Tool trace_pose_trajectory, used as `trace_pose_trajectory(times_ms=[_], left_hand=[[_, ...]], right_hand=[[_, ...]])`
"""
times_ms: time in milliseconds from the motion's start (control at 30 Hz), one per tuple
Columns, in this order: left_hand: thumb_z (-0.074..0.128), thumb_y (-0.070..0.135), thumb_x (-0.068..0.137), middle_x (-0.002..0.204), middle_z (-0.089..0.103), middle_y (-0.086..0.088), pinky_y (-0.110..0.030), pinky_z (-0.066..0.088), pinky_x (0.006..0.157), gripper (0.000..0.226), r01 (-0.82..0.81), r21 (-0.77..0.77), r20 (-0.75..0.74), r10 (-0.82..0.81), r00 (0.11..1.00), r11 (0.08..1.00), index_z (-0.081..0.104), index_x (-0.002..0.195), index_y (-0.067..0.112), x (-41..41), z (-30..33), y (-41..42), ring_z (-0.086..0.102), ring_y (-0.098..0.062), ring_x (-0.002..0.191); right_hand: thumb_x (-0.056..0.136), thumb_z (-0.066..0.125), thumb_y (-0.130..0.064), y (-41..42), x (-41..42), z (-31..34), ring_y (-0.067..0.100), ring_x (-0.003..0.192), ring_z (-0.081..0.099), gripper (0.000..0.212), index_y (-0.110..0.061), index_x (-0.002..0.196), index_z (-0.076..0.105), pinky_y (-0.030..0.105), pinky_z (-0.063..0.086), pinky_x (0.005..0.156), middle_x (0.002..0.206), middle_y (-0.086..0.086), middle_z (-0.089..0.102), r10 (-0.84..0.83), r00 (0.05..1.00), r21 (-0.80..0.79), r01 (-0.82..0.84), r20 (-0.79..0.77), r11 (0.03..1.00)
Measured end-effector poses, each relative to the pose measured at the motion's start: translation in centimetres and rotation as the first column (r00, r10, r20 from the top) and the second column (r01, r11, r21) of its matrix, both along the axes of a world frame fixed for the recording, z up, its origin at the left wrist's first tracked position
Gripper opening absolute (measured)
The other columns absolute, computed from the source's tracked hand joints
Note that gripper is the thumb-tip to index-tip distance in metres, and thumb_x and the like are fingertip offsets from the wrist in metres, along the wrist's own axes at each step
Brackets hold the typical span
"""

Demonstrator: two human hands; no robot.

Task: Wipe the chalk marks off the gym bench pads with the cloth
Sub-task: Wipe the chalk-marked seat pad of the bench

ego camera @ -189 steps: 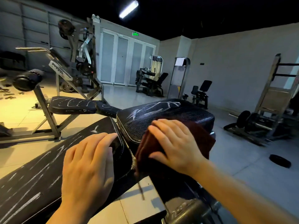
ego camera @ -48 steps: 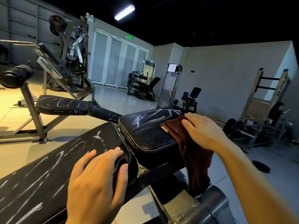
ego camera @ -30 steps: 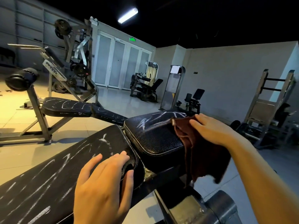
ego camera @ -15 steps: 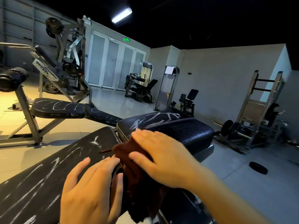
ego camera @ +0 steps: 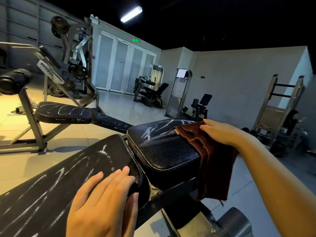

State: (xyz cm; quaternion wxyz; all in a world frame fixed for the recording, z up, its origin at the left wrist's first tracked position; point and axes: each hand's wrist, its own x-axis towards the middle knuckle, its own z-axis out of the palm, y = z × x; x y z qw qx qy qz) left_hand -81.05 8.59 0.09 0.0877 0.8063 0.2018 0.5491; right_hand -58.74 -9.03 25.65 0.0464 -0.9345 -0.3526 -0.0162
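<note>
Chalk streaks (ego camera: 56,183) cross the long back pad (ego camera: 71,182) at the lower left, all of it unwiped by the look of it. On that pad's near end lies the left hand (ego camera: 104,202), palm down, fingers (ego camera: 109,178) straight and close together, thumb along the pad's edge; it holds nothing and probably steadies the bench against the wiping. Across a narrow gap sits the seat pad (ego camera: 164,147), whose near half looks clean while white chalk scribbles (ego camera: 152,132) remain on its far part. Over the seat pad's right edge hangs the brown cloth (ego camera: 208,161), its top spread on the pad and the rest hanging loose beside the frame. The right hand (ego camera: 220,132) presses the cloth's upper part flat to the pad, fingers extended and together, placed, I judge, to sweep it left over the remaining marks. Farther left, a second bench (ego camera: 63,112) also carries chalk lines.
</note>
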Motion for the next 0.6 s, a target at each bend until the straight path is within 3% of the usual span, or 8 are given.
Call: trace_pose_trajectory(times_ms=[33,100,233,400,533,600], left_hand=[[0.043,0.054,0.090,0.122,0.060,0.011,-0.019,0.024,0.107,0.019,0.075,-0.051,0.068,-0.071,0.995,0.996,0.051,0.102,0.043,-2.6,4.5,-4.0,0.049,-0.003,0.120],[0.040,0.038,0.095,0.131,0.048,0.020,-0.032,0.025,0.110,0.024,0.225,0.166,0.152,-0.250,0.956,0.960,0.044,0.118,0.036,-3.8,6.6,-6.9,0.044,0.002,0.122],[0.037,0.039,0.096,0.134,0.045,0.020,-0.033,0.023,0.111,0.024,0.228,0.032,0.126,-0.230,0.965,0.973,0.041,0.119,0.038,-3.3,6.9,-4.9,0.043,0.002,0.122],[0.037,0.039,0.096,0.131,0.047,0.020,-0.032,0.022,0.112,0.024,0.204,0.093,0.174,-0.218,0.960,0.974,0.047,0.116,0.032,-2.8,6.4,-5.0,0.046,-0.001,0.125],[0.031,0.045,0.098,0.130,0.049,0.021,-0.037,0.027,0.111,0.030,0.204,0.032,0.238,-0.206,0.949,0.978,0.050,0.115,0.031,-3.0,7.1,-6.1,0.049,-0.003,0.123],[0.043,0.043,0.095,0.117,0.060,0.018,-0.042,0.034,0.105,0.021,0.211,-0.050,0.254,-0.192,0.948,0.976,0.055,0.108,0.032,-2.4,7.3,-5.7,0.053,-0.012,0.116]], right_hand=[[0.106,0.023,-0.045,0.3,0.3,0.0,0.018,0.150,0.011,0.057,-0.021,0.156,0.011,0.031,0.011,0.118,0.164,-0.002,0.005,0.000,1.000,0.007,0.000,-0.015,1.000],[0.105,0.023,-0.047,0.8,0.6,0.0,0.019,0.150,0.008,0.059,-0.023,0.157,0.010,0.033,0.008,0.119,0.164,0.000,0.001,-0.002,0.999,0.005,0.002,-0.033,1.000],[0.103,0.021,-0.051,-0.2,0.0,-0.7,0.015,0.150,0.005,0.060,-0.026,0.156,0.010,0.031,0.004,0.119,0.164,-0.004,0.000,0.062,0.998,-0.013,-0.062,0.014,0.998],[0.104,0.018,-0.046,-1.6,-3.6,-2.6,0.009,0.149,0.003,0.056,-0.024,0.156,0.012,0.029,0.000,0.120,0.163,-0.006,0.004,0.160,0.966,-0.041,-0.155,0.201,0.987],[0.105,0.019,-0.044,-1.9,-8.0,-4.6,-0.001,0.146,0.005,0.052,-0.028,0.154,0.014,0.017,-0.005,0.112,0.161,-0.014,0.010,0.313,0.910,0.024,-0.331,0.271,0.943],[0.101,0.016,-0.048,-1.7,-10.0,-5.4,-0.004,0.145,0.006,0.056,-0.030,0.154,0.015,0.012,-0.008,0.108,0.161,-0.015,0.012,0.401,0.863,0.022,-0.428,0.307,0.903]])
